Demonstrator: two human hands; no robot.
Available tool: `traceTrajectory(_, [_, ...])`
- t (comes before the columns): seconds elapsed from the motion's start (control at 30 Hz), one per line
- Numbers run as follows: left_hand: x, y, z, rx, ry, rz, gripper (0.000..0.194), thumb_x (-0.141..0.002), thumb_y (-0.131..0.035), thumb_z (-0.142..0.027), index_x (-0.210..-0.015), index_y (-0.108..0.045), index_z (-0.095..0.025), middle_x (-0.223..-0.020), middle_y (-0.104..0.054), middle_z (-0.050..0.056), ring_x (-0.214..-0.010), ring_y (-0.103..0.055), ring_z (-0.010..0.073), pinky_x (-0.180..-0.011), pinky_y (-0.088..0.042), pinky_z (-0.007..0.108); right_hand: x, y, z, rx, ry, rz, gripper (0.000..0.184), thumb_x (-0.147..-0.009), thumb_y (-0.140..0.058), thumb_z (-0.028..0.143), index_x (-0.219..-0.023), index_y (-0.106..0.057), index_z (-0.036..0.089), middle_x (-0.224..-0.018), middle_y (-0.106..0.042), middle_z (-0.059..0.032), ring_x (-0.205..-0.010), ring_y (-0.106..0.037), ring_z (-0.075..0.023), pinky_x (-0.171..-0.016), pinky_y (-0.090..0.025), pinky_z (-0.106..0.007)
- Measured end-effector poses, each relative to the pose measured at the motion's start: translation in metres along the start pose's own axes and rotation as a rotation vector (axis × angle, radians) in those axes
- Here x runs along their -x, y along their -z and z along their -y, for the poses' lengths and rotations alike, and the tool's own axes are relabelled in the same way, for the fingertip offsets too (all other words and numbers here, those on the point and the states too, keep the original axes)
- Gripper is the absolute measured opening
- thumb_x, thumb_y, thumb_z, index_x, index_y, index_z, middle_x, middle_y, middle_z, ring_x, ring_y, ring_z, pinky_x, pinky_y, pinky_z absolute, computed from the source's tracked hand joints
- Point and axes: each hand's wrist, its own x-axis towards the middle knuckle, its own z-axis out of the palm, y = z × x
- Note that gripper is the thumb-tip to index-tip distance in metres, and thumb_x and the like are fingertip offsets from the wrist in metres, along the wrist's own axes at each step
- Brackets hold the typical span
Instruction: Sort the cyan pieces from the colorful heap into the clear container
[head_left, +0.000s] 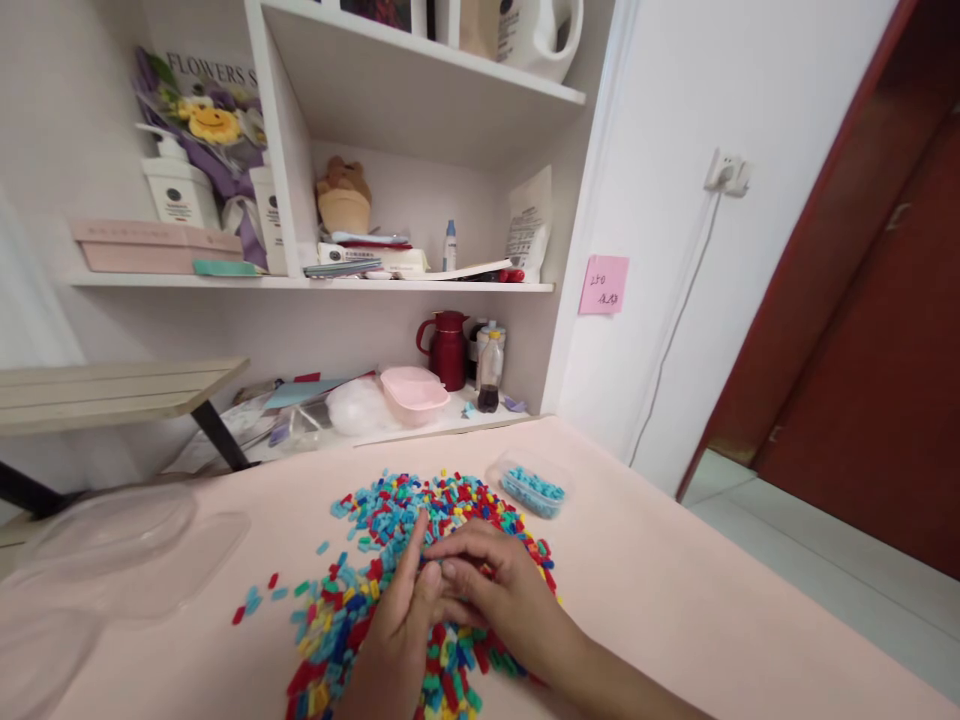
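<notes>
My left hand [401, 625] is raised over a spread heap of small plastic building bricks [386, 510] in light blue, red, yellow, green and dark blue. One of its fingers points up straight, and the thumb is bent in toward my right hand [499, 590]. The right fingers curl and close with the thumb against the left thumb and palm. A speck of dark blue shows where the hands meet. Whatever lies between the fingers is mostly hidden. Just beyond the heap, to the right, stands a clear plastic box [553, 512] with light blue bricks in it.
Clear plastic lids or trays [187, 565] lie at the left on the pink tabletop [675, 610]. A small wooden stand [120, 395] rises behind them. At the back are a white shelf unit [420, 287], a pink bowl [414, 398], a red jug [448, 350] and a bottle [490, 372].
</notes>
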Motion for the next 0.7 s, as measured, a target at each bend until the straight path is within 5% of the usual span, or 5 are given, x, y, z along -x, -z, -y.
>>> traceTrajectory(0.17, [0.007, -0.005, -0.011, 0.067, 0.066, 0.023, 0.072, -0.086, -0.048, -0.063, -0.144, -0.040, -0.023, -0.134, -0.059, 0.008, -0.129, -0.050, 0.0265, -0.104, -0.042, 0.036, 0.000, -0.001, -0.001, 0.024, 0.001, -0.006, 0.015, -0.084, -0.060, 0.018, -0.083, -0.074, 0.022, -0.078, -0.064, -0.0006, -0.074, -0.059, -0.0137, -0.069, -0.044, -0.024])
traceTrajectory(0.27, [0.011, -0.009, -0.022, 0.220, 0.078, 0.013, 0.074, -0.088, -0.046, -0.062, -0.148, -0.031, -0.022, -0.105, -0.073, 0.008, -0.093, -0.071, 0.0230, -0.083, -0.053, 0.033, -0.006, 0.010, -0.002, 0.076, -0.005, -0.072, 0.014, -0.084, -0.059, 0.018, -0.083, -0.073, 0.022, -0.079, -0.066, -0.0007, -0.074, -0.060, -0.0145, -0.068, -0.045, -0.026])
traceTrajectory(0.37, [0.012, -0.010, -0.030, 0.302, -0.021, -0.039, 0.074, -0.089, -0.043, -0.061, -0.147, -0.031, -0.017, -0.079, -0.073, 0.005, -0.060, -0.069, 0.0185, -0.063, -0.053, 0.031, -0.018, 0.041, -0.006, 0.188, 0.042, -0.260, 0.013, -0.084, -0.060, 0.024, -0.087, -0.073, 0.023, -0.087, -0.068, -0.0028, -0.084, -0.061, -0.0184, -0.078, -0.047, -0.031])
traceTrajectory(0.53, [0.013, -0.007, -0.039, 0.237, -0.109, -0.184, 0.057, -0.087, -0.045, -0.061, -0.119, -0.057, -0.016, -0.061, -0.066, -0.001, -0.046, -0.061, 0.0163, -0.051, -0.048, 0.029, -0.033, 0.098, -0.020, 0.292, 0.022, -0.605, 0.022, -0.081, -0.061, 0.034, -0.098, -0.069, 0.021, -0.105, -0.064, -0.0079, -0.090, -0.060, -0.0224, -0.084, -0.047, -0.039])
traceTrajectory(0.7, [0.015, -0.006, -0.042, 0.189, -0.108, -0.271, 0.047, -0.086, -0.046, -0.059, -0.102, -0.060, -0.018, -0.057, -0.062, -0.003, -0.043, -0.056, 0.0146, -0.051, -0.046, 0.028, -0.033, 0.102, -0.027, 0.209, 0.000, -0.699, 0.029, -0.082, -0.058, 0.040, -0.101, -0.067, 0.020, -0.110, -0.062, -0.0098, -0.095, -0.058, -0.0238, -0.085, -0.046, -0.039])
